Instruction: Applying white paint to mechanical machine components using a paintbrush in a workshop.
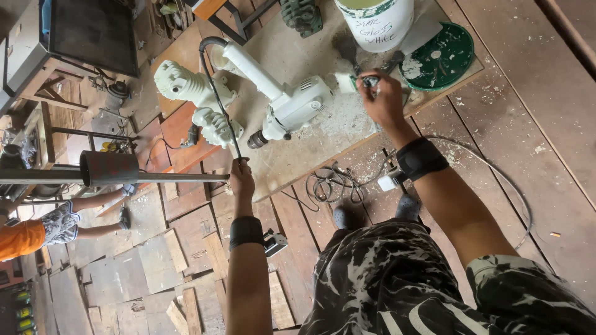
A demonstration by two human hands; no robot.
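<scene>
The left hand [241, 177] is clenched around the end of a thin grey metal rod [180, 177], which runs level away from the grip and passes through a rusty brown cylindrical sleeve [109, 167]. Just above that grip a black cable [217, 93] snakes over white-painted power tools [248, 99] lying on a dusty, paint-flecked plywood worktop [310, 161]. The right hand [383, 99] is closed on a small dark brush handle [370, 80] at the drill's pale rear end. Beyond this grip stands a round white plastic paint bucket [375, 22]; beside it lies a green, paint-smeared round lid [446, 56]. Both wrists wear black bands. The floor is rough wooden planks.
</scene>
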